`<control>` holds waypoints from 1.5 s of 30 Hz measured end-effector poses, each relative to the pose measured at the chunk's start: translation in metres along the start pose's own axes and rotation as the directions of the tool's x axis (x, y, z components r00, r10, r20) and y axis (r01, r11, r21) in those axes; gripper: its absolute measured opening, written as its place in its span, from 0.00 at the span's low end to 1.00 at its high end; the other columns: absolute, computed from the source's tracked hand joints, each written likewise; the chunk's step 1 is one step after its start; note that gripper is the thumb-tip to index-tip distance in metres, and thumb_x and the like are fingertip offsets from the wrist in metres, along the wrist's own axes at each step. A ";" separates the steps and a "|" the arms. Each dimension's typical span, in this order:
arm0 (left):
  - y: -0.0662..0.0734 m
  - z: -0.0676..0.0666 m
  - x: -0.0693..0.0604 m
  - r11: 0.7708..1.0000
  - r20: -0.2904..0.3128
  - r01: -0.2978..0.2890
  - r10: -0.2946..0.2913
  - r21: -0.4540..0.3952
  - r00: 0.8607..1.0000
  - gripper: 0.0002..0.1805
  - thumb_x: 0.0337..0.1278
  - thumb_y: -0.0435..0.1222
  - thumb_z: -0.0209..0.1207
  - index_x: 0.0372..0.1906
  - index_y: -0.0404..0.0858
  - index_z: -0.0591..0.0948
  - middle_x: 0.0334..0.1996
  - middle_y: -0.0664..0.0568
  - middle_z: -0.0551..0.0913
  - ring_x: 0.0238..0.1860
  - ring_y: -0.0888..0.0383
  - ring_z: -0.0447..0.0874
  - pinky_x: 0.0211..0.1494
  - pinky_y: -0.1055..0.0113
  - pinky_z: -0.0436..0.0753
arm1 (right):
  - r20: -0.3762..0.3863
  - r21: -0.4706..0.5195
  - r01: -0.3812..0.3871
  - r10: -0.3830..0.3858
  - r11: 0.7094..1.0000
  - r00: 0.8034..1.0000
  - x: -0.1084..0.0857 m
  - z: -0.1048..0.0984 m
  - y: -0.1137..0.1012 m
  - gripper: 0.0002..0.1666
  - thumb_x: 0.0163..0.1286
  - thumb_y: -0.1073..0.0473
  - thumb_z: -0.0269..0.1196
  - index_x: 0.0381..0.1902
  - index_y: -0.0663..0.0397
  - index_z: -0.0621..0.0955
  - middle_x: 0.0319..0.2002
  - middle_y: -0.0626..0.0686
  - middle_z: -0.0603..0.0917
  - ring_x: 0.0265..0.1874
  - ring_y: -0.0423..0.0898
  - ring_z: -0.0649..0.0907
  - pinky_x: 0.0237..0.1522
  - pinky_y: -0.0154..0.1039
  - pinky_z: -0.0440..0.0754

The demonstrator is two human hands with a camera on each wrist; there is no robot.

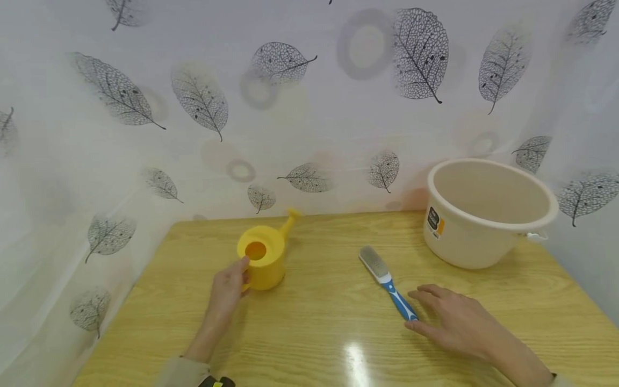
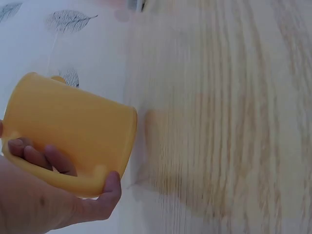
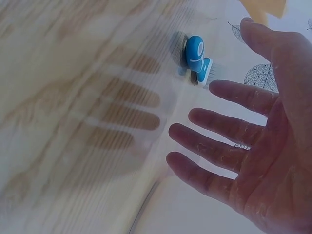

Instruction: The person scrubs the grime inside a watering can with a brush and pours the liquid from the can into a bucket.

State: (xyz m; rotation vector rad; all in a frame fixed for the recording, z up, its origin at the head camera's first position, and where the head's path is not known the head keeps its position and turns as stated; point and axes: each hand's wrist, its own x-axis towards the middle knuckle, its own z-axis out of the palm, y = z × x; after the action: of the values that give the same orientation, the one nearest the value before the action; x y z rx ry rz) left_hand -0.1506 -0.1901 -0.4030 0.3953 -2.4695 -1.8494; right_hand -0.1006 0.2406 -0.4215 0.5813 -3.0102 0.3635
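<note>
My left hand (image 1: pixel 226 290) grips the handle of a yellow watering can (image 1: pixel 268 275), whose spout points away to the back right. In the left wrist view, several fingers pass through the handle loop of the can (image 2: pixel 73 124). Whether its base touches the table, I cannot tell. A brush (image 1: pixel 389 285) with a blue and white handle and grey bristles lies slantwise on the table. My right hand (image 1: pixel 459 323) hovers just right of its handle end, fingers spread and holding nothing. The right wrist view shows the open palm (image 3: pixel 273 161) beside the brush (image 3: pixel 195 52).
A large cream basin (image 1: pixel 471 244) with a label on its side stands at the back right of the wooden table (image 1: pixel 309 322). Behind the table hangs a pale curtain (image 1: pixel 319 123) printed with dark leaves.
</note>
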 end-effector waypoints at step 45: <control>0.013 0.054 -0.027 0.951 0.011 -0.251 0.253 0.179 0.967 0.23 0.72 0.47 0.58 0.24 0.35 0.76 0.23 0.53 0.69 0.27 0.60 0.67 0.32 0.69 0.67 | 0.103 0.040 -0.104 0.100 0.994 0.990 0.040 0.007 -0.023 0.24 0.67 0.43 0.69 0.52 0.53 0.85 0.31 0.46 0.77 0.24 0.40 0.72 0.21 0.37 0.69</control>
State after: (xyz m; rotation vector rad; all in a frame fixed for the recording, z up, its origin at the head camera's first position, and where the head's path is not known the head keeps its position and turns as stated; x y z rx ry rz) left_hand -0.1369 -0.1300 -0.4033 0.0873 -2.5465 -1.5310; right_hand -0.1293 0.2041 -0.4196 0.4633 -3.1447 0.4216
